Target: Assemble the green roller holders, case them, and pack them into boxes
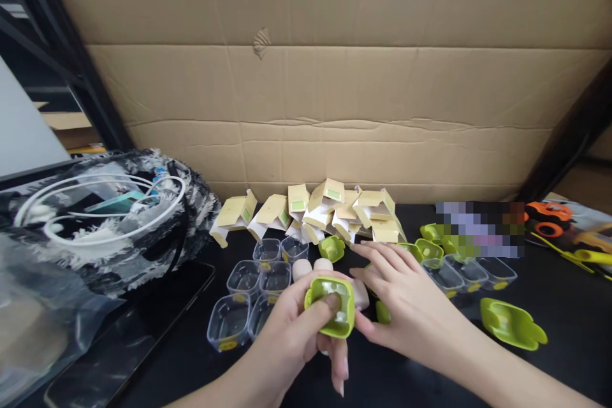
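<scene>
My left hand (299, 328) grips a lime-green plastic piece (331, 306) between thumb and fingers, holding it just above the black table. My right hand (406, 303) lies beside it, palm down with fingers stretched out, fingertips touching a pale round piece (359, 294) next to the green part. Two more pale round pieces (312, 266) sit just behind. Several clear plastic cups (248, 296) stand to the left of my hands. A heap of small cream paper boxes (315, 210) lies further back against the cardboard.
More green pieces (511, 324) and clear cups (471, 271) lie to the right. A black-and-white bag (157, 229) with white cables sits at the left, a clear plastic bag (38, 319) in front of it. A cardboard wall (335, 89) closes the back. Orange toy packaging (554, 220) lies far right.
</scene>
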`<action>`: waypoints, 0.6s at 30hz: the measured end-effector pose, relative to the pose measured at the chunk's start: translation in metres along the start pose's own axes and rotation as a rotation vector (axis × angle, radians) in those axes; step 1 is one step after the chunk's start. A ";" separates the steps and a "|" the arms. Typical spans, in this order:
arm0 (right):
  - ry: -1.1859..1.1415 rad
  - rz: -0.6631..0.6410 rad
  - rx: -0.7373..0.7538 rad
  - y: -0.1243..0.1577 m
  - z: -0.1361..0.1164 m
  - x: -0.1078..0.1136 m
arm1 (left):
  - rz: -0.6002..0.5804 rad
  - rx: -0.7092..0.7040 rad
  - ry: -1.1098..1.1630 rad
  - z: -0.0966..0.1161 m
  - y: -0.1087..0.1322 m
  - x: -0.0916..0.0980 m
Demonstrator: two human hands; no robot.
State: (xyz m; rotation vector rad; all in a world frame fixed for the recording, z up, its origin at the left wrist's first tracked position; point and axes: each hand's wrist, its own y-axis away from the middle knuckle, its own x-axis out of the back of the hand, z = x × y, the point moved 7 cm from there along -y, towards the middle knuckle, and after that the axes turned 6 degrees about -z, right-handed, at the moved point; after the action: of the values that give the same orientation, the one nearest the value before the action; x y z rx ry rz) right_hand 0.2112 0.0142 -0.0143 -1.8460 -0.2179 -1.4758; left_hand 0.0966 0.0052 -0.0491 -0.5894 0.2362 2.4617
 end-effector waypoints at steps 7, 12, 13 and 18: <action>0.006 -0.020 -0.015 0.005 -0.001 -0.006 | -0.057 0.059 0.332 -0.005 0.001 -0.002; -0.379 -0.036 -0.115 0.004 0.013 0.014 | -0.118 0.027 0.444 0.004 0.001 -0.007; -0.482 -0.014 -0.137 0.004 0.017 0.018 | -0.126 0.029 0.460 0.002 0.001 -0.007; -0.926 0.024 -0.134 0.006 0.018 0.024 | -0.157 0.087 0.529 -0.015 -0.001 -0.009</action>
State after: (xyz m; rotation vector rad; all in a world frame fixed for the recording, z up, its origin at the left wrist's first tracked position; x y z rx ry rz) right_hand 0.2359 0.0138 0.0035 -2.5128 -0.5361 -0.5256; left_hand 0.1094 -0.0029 -0.0585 -1.1673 0.4806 2.0930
